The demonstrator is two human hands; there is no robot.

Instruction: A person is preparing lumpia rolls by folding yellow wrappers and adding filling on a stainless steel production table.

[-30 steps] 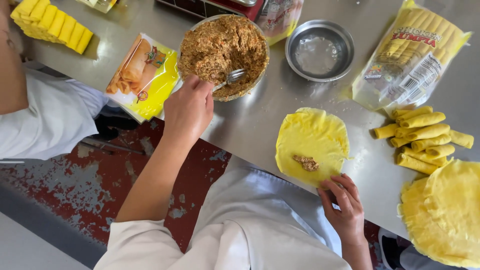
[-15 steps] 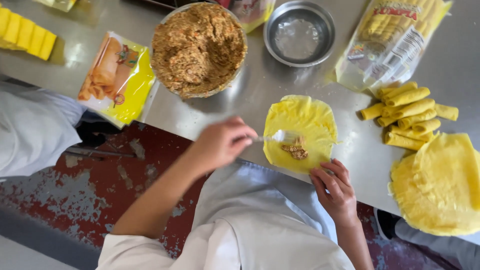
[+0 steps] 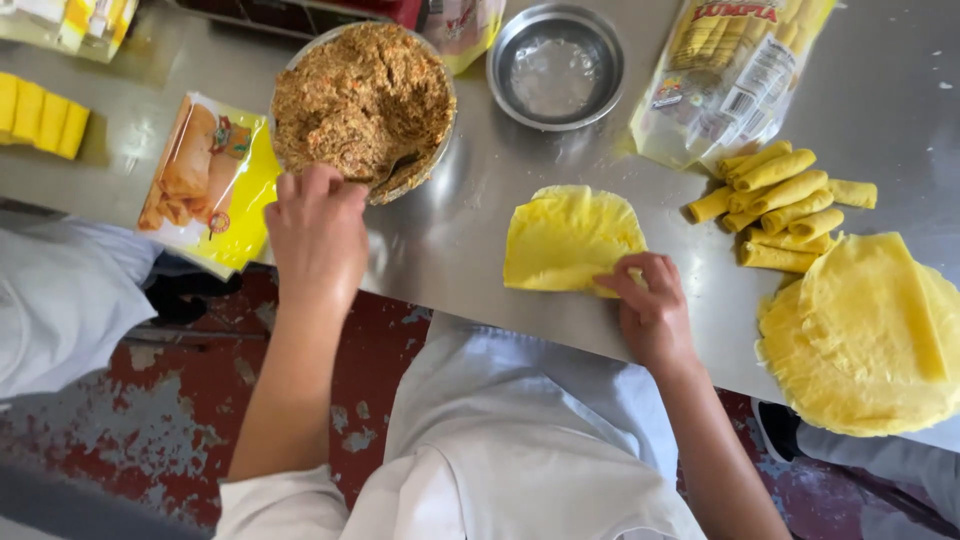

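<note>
Since half a second ago the left hand (image 3: 318,235) has swung back from the wrapper to the bowl of filling (image 3: 365,95), fingers closed on the spoon (image 3: 392,170). The right hand (image 3: 650,305) pinches the yellow wrapper's (image 3: 568,240) folded near edge on the steel table (image 3: 450,240). The thin sheet could tear or spill filling if tugged one-handed.
</note>
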